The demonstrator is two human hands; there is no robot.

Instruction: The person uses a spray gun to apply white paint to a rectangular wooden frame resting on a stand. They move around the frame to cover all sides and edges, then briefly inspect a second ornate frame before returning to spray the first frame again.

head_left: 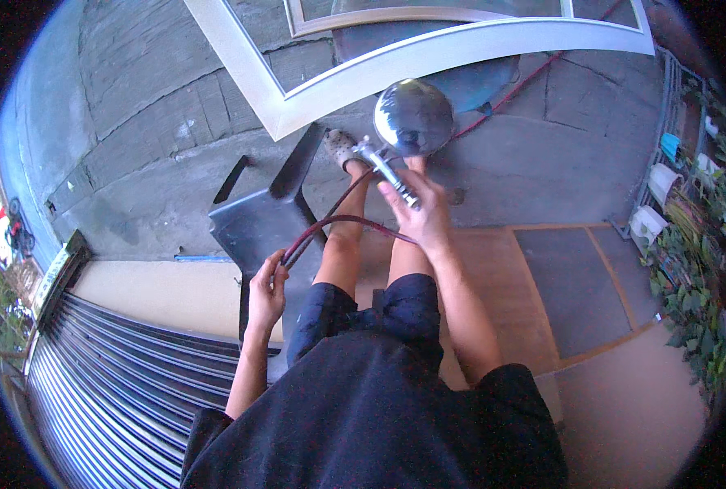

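My right hand (425, 213) is closed round the handle of a silver spray gun (393, 178), which has a round, shiny metal cup (414, 118) on top. A dark red air hose (353, 218) loops from near my right hand across to the left. My left hand (267, 293) pinches a doubled part of this hose, beside a dark grey plastic chair (253, 224). Beyond the spray gun lies a large white frame (355, 80), its near corner pointing toward me. The cup overlaps the frame's near edge in view; whether they touch I cannot tell.
Grey concrete floor (143, 167) spreads ahead, with the red hose trailing to the far right. Leafy plants (697, 301) and white pots (648, 222) line the right side. Ribbed dark metal (134, 367) lies at near left. A clog-shod foot (342, 148) rests beside the chair.
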